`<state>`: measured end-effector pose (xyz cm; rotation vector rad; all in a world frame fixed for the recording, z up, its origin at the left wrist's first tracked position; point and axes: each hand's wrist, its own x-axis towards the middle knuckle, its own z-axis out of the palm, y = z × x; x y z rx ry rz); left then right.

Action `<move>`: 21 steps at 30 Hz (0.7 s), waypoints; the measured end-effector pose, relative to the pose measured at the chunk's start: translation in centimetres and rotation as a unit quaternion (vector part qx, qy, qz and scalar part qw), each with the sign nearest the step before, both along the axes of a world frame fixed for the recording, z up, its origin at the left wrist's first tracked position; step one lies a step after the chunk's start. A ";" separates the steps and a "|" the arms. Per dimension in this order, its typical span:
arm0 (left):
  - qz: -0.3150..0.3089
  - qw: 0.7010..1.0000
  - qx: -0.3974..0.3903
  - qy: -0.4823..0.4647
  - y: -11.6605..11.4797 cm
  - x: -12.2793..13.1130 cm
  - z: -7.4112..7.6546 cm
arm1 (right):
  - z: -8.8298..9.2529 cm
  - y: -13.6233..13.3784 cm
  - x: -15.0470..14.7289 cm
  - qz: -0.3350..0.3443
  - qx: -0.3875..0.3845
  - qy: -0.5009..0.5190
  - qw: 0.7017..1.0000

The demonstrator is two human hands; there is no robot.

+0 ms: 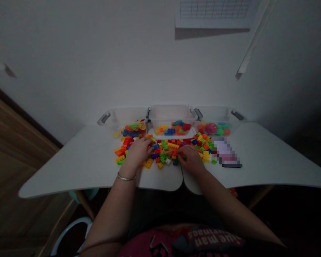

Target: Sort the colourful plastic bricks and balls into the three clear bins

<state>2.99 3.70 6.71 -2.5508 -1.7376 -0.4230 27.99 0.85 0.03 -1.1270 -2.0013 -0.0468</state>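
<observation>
A heap of small plastic bricks in red, yellow, green, blue and orange lies on the white table. My left hand, with a thin bangle on the wrist, rests palm down on the left side of the heap, fingers curled onto the bricks. On the heap's right side my right hand lies with its fingers bent among the bricks. What either hand grips is too small and dim to make out.
Three clear plastic bins stand in a row at the back by the wall: left, middle, right, each holding some coloured pieces. A blurred flat object lies to the right of the heap. A wooden surface stands to the left.
</observation>
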 end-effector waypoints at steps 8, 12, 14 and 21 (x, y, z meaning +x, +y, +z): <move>0.147 0.984 0.029 0.097 -0.9 -3.0 1.5 | -0.4 0.1 0.2 0.002 0.001 0.010 1.000; 0.154 0.980 -0.009 0.127 -1.2 -2.8 1.1 | -0.4 0.1 0.2 -0.001 -0.012 0.013 1.000; 0.162 0.977 -0.026 0.139 -1.2 -2.7 0.9 | -0.4 0.1 0.2 -0.003 -0.016 0.008 1.000; 0.183 0.967 -0.079 0.156 -0.9 -2.3 0.3 | -0.2 0.1 0.0 0.003 0.000 0.005 1.000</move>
